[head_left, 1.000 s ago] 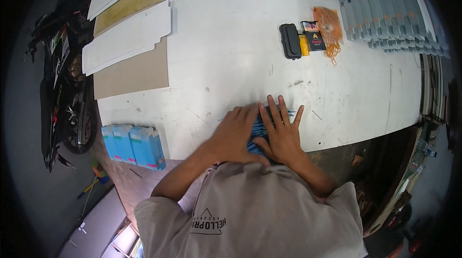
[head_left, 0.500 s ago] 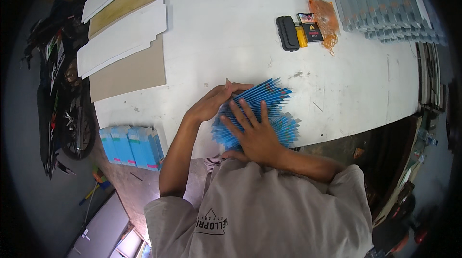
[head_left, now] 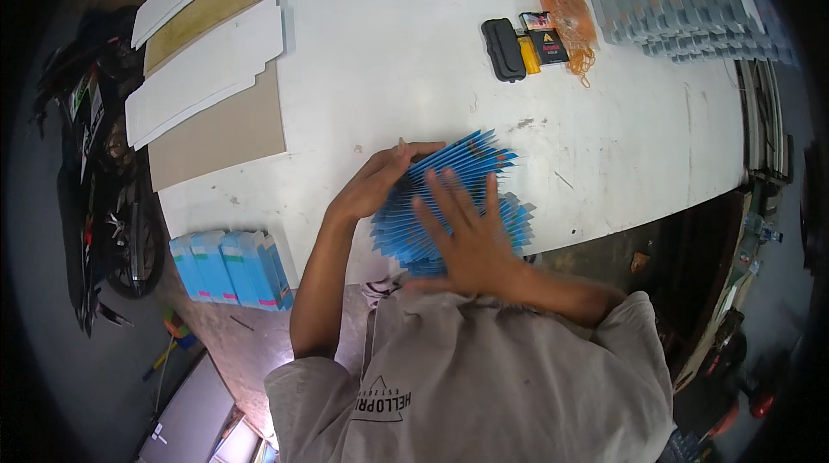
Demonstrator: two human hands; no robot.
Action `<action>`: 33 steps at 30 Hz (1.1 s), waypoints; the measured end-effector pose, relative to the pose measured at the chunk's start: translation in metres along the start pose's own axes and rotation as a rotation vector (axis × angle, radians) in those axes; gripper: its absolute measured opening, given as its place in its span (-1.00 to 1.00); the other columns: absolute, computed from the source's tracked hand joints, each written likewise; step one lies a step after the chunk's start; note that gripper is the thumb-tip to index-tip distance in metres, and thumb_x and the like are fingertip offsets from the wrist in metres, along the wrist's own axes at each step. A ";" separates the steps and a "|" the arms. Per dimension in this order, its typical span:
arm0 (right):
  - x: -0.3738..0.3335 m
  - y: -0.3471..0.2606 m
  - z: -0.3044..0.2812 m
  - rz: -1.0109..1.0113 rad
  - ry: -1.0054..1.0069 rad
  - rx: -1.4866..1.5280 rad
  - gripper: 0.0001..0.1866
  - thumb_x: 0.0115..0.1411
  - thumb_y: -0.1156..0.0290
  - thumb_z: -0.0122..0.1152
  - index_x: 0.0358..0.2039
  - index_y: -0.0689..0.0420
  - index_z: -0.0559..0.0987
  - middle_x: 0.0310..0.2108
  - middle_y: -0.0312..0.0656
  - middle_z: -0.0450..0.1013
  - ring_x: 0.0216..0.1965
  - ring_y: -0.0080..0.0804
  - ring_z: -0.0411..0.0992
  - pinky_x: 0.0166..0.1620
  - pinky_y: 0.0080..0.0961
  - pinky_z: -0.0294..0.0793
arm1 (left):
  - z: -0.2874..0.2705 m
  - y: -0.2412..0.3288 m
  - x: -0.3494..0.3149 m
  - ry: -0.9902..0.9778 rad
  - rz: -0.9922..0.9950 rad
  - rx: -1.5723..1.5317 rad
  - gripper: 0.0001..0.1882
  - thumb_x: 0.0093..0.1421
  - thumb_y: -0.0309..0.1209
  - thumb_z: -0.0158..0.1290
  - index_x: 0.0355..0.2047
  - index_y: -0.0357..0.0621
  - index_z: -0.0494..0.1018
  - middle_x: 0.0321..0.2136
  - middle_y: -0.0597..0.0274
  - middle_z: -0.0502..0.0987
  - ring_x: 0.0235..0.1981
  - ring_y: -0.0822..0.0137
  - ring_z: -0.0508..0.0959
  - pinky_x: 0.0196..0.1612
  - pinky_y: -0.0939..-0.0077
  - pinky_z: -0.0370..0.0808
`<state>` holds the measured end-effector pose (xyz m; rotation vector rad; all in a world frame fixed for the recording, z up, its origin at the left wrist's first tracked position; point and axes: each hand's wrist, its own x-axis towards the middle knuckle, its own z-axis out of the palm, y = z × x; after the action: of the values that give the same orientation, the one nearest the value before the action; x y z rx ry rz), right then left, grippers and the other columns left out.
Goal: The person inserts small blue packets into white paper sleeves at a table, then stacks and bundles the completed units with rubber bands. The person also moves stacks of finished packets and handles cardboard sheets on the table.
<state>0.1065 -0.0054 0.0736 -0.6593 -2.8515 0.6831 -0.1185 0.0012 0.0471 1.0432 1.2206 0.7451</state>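
Note:
A fanned stack of thin blue printed sheets, possibly flattened cartons [head_left: 401, 234], lies at the table's near edge, its layers spread like pleats. My left hand [head_left: 373, 182] rests flat along the stack's far left side, fingers stretched out behind its end and thumb raised. Over the middle and right of the stack, my right hand [head_left: 473, 243] is spread, fingers apart and somewhat blurred. Whether its fingertips touch the layers I cannot tell. Part of the stack is hidden under this hand.
Blue folded cartons [head_left: 246, 269] stand at the table's near left corner. White die-cut sheets [head_left: 207, 74] and grey board [head_left: 229, 130] lie far left. Toward the far right are a black case [head_left: 503, 50], a yellow lighter [head_left: 528, 53], an orange bag [head_left: 568, 18] and stacked grey pieces [head_left: 673, 1].
My right hand has shifted right and toward me across the stack, blurring as it moves. My left hand stays at the stack's far left side. The whole view has shifted slightly.

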 end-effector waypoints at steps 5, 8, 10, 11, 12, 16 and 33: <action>0.002 0.013 -0.006 0.100 -0.022 0.038 0.11 0.22 -0.50 0.02 0.46 0.20 0.22 0.54 0.16 -0.09 0.57 0.15 -0.20 0.38 0.59 -0.27 | 0.007 -0.007 -0.002 0.035 0.003 0.001 0.05 0.35 0.48 -0.44 0.25 -0.28 0.46 0.23 -0.14 0.49 0.33 -0.06 0.39 0.43 0.04 0.18; 0.011 0.036 0.005 0.128 -0.039 -0.064 0.12 0.20 -0.38 0.18 0.48 0.24 0.16 0.54 0.19 -0.09 0.57 0.19 -0.22 0.41 0.54 -0.38 | 0.013 -0.017 -0.006 0.096 0.046 -0.067 -0.16 0.44 0.29 -0.27 0.20 -0.25 0.51 0.14 -0.13 0.55 0.25 0.01 0.46 0.33 0.14 0.31; 0.010 0.038 -0.008 0.150 -0.095 0.035 0.06 0.21 -0.28 0.25 0.47 0.24 0.18 0.54 0.17 -0.08 0.57 0.17 -0.21 0.42 0.52 -0.39 | 0.017 -0.018 -0.008 0.146 0.075 -0.069 -0.28 0.49 0.20 -0.19 0.17 -0.23 0.54 0.09 -0.11 0.58 0.18 0.06 0.51 0.27 0.20 0.38; 0.011 0.038 -0.019 0.160 -0.122 0.088 0.04 0.21 -0.23 0.28 0.46 0.25 0.19 0.54 0.16 -0.07 0.57 0.16 -0.20 0.42 0.51 -0.40 | 0.021 -0.015 -0.010 0.168 0.075 -0.036 -0.29 0.49 0.19 -0.18 0.16 -0.22 0.55 0.08 -0.10 0.58 0.16 0.07 0.52 0.25 0.21 0.40; 0.010 0.045 -0.032 0.184 -0.019 0.066 0.03 0.22 -0.25 0.25 0.47 0.22 0.19 0.54 0.15 -0.05 0.57 0.17 -0.18 0.42 0.53 -0.39 | 0.024 -0.013 -0.010 0.190 0.075 -0.003 -0.31 0.49 0.18 -0.17 0.16 -0.21 0.55 0.07 -0.09 0.59 0.13 0.08 0.54 0.23 0.22 0.41; -0.005 0.104 -0.058 0.292 0.383 0.059 -0.19 0.39 0.00 0.14 0.47 0.23 0.19 0.46 0.15 0.15 0.50 0.14 0.07 0.49 0.31 -0.30 | 0.031 -0.016 -0.009 0.221 0.061 0.035 -0.27 0.46 0.21 -0.20 0.14 -0.23 0.55 0.07 -0.07 0.56 0.15 0.07 0.49 0.26 0.21 0.35; -0.020 0.133 -0.020 0.360 0.176 0.918 -0.51 0.47 0.29 0.05 0.32 0.26 0.44 0.15 0.02 0.51 0.24 -0.13 0.44 0.29 -0.27 0.36 | 0.037 -0.013 -0.004 0.305 0.127 0.218 -0.72 0.34 -0.44 0.16 0.01 -0.29 0.61 -0.07 0.01 0.62 -0.07 0.21 0.64 0.04 0.41 0.52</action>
<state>0.1799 0.1006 0.0300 -0.9648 -1.9234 1.7050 -0.0844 -0.0154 0.0372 1.2254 1.5336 0.9080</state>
